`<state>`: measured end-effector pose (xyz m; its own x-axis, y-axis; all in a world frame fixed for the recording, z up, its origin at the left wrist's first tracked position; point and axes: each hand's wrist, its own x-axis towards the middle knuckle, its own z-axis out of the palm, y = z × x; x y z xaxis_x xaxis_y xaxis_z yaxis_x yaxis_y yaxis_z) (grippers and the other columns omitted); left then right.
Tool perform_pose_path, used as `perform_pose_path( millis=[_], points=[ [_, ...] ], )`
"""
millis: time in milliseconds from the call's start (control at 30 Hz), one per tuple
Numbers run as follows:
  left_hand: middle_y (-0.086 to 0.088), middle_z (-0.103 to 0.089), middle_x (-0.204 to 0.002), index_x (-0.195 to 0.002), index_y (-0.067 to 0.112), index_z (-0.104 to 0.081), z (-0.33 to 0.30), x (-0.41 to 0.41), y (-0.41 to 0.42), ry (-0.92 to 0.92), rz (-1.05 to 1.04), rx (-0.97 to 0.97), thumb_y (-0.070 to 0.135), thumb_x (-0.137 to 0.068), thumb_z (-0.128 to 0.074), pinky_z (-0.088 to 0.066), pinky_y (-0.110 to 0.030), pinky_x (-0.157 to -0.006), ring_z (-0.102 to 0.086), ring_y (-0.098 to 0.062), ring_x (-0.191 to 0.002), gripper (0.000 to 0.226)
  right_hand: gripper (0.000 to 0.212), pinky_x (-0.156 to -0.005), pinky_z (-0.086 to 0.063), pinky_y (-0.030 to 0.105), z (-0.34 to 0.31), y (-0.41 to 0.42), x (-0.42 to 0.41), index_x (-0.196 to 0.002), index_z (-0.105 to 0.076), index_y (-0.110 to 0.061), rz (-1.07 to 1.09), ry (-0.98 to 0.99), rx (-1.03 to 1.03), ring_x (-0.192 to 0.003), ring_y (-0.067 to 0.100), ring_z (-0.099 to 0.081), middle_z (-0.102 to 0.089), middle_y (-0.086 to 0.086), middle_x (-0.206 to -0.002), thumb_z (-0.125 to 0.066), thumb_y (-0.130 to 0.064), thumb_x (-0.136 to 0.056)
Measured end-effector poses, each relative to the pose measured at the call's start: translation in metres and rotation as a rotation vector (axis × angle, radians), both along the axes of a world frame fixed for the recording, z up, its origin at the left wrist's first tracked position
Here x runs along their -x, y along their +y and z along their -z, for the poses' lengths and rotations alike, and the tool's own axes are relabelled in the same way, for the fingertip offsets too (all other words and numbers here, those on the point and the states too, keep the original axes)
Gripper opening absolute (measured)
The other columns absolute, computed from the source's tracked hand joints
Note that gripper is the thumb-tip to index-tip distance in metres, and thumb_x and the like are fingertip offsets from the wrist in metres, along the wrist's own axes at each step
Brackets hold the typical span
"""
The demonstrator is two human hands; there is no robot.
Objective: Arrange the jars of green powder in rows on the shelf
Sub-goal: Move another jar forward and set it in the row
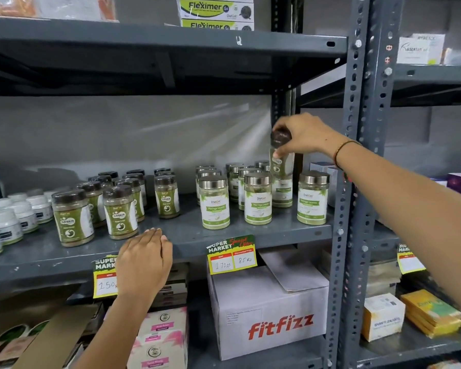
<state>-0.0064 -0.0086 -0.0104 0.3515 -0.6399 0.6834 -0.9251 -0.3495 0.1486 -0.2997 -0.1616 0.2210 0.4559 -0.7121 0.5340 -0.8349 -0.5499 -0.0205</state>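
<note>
On the grey metal shelf [186, 235] stand several dark-lidded jars of green powder [120, 211] left of centre, in loose rows. To the right stand several silver-lidded Moringa jars [214, 202]. My right hand [304, 135] grips the dark lid of one green-powder jar [278, 155] and holds it in the air above the back Moringa jars, near the shelf's right post. My left hand [144, 259] rests over the shelf's front edge, fingers together, holding nothing, just in front of the nearest dark-lidded jar.
White tubs [8, 219] crowd the shelf's left end. Price tags [232, 255] hang from the front edge. A white fitfizz carton [272, 312] and pink boxes [160, 334] sit below. The upright post [351, 155] bounds the right side; the upper shelf [157, 41] is overhead.
</note>
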Motion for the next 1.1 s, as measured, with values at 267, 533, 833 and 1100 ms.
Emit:
perform_pose_path(
  millis=[267,533,833,1100],
  points=[
    [-0.015,-0.072,-0.111,-0.106,0.002,-0.071,-0.002,0.001,0.003,0.022,0.022,-0.015,0.028,-0.092,-0.033,-0.046,-0.041,-0.097,-0.066,-0.029,-0.107,0.048,0.058,-0.097,-0.049,0.036,-0.022,0.05,-0.057,-0.126,-0.059,-0.017,-0.295,-0.217,0.064,-0.111,0.021,-0.061,-0.066,0.003,-0.124,-0.081,-0.035,-0.075],
    [-0.013,-0.072,-0.113,-0.108,0.003,-0.07,-0.002,-0.001,0.004,-0.007,0.03,-0.035,0.029,-0.094,-0.033,-0.046,-0.039,-0.097,-0.066,-0.027,-0.108,0.047,0.058,-0.088,-0.043,0.023,0.006,0.074,-0.155,-0.132,-0.055,-0.013,-0.49,-0.05,-0.116,-0.113,0.019,-0.058,-0.063,0.005,-0.127,-0.076,-0.034,-0.082],
    [-0.012,-0.072,-0.112,-0.109,0.004,-0.07,0.0,-0.005,0.001,-0.016,0.037,-0.023,0.03,-0.095,-0.033,-0.046,-0.038,-0.097,-0.065,-0.025,-0.108,0.047,0.06,-0.096,-0.045,0.034,0.041,0.049,-0.21,-0.135,-0.053,-0.013,-0.427,0.285,-0.296,-0.118,0.025,-0.057,-0.06,0.006,-0.132,-0.075,-0.034,-0.083],
    [-0.011,-0.071,-0.116,-0.112,0.006,-0.069,0.001,-0.006,0.001,-0.014,0.042,-0.033,0.032,-0.096,-0.031,-0.045,-0.038,-0.1,-0.064,-0.024,-0.112,0.049,0.068,-0.089,-0.037,0.03,0.045,0.037,-0.221,-0.146,-0.042,-0.017,-0.412,0.371,-0.364,-0.129,0.024,-0.047,-0.046,0.004,-0.148,-0.07,-0.036,-0.088]
  ],
)
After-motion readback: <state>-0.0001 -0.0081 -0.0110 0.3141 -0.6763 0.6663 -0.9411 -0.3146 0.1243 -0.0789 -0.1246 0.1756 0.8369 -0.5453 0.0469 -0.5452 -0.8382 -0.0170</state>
